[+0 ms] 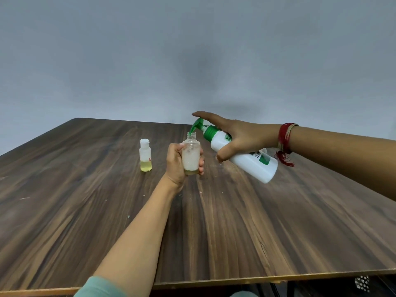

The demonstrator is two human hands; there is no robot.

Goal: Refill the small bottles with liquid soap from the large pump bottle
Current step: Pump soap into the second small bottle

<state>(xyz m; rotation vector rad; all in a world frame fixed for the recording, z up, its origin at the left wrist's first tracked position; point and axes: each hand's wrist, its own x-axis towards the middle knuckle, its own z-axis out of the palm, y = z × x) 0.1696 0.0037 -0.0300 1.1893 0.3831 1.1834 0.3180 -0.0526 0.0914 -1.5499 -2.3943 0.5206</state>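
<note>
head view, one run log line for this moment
step: filling | left hand grips open small bottle | right hand holds pump bottle tilted, spout at small bottle's mouth | capped small bottle on table

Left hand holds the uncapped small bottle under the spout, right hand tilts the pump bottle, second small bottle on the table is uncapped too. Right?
One thing off: in the head view the second small bottle stands on the table with its white cap on. The rest holds.

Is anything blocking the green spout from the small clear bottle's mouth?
Nothing visible. The green spout of the large white pump bottle hangs directly over the uncapped small clear plastic bottle in the left hand.
</note>
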